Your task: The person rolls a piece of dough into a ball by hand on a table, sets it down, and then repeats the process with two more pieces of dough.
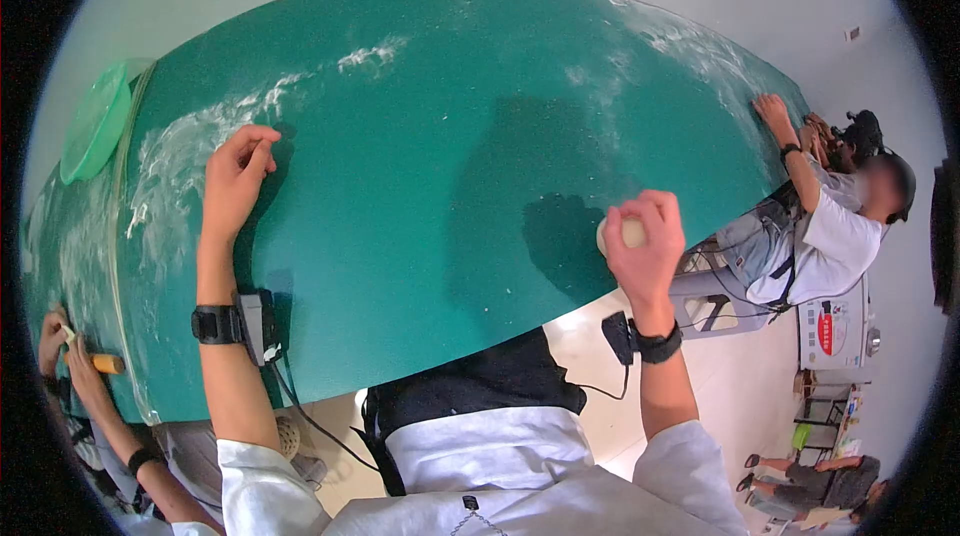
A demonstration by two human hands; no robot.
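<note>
My right hand (648,254) is closed around a pale, rounded piece of dough (632,231), partly hidden by the fingers, near the front edge of the green table (400,206). On the left, my left hand (236,181) is held over the table with its fingers curled together. Anything inside those fingers is hidden. White flour (200,136) is smeared over the tabletop beside and beyond my left hand.
A green plastic basin (98,126) stands at the far left. At lower left, a co-worker's hands (75,351) hold a small pale piece near a rolling pin (107,364). Another person (830,246) leans on the table's right end. More flour (690,41) covers the far right.
</note>
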